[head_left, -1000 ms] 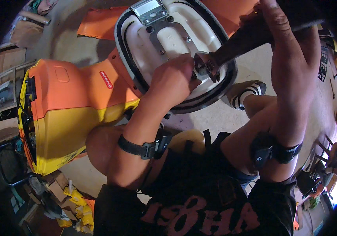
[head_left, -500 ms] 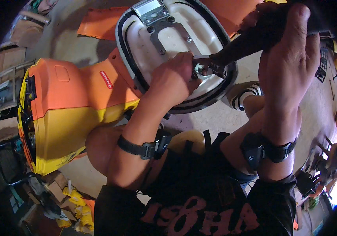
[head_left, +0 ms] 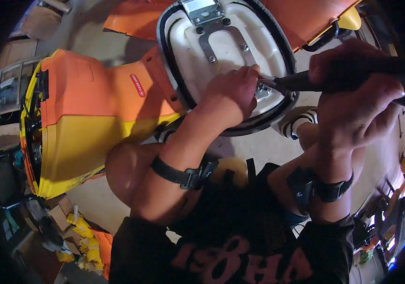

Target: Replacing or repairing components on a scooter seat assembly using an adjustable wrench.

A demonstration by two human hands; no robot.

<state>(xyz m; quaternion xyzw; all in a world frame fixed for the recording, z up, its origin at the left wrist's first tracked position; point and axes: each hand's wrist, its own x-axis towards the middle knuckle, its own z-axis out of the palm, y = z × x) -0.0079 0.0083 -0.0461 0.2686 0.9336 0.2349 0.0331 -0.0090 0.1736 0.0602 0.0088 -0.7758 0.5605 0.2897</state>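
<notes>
Listing the head view: right hand point(head_left: 354, 113) wrapped round a dark tool point(head_left: 302, 81); left hand point(head_left: 233, 92) curled beside its tip, hold hidden, grip untellable. Tool tip at a metal fitting point(head_left: 262, 90) inside an oval white-lined shell point(head_left: 224, 47). Step, by judgement: working that fitting; next move calls for steady support and alignment.

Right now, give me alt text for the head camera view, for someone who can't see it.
A person's right hand grips a dark tool, its tip close to the fingers of the left hand, over the right side of a white oval panel with a black rim. An orange-and-yellow shell is on the left.
</notes>
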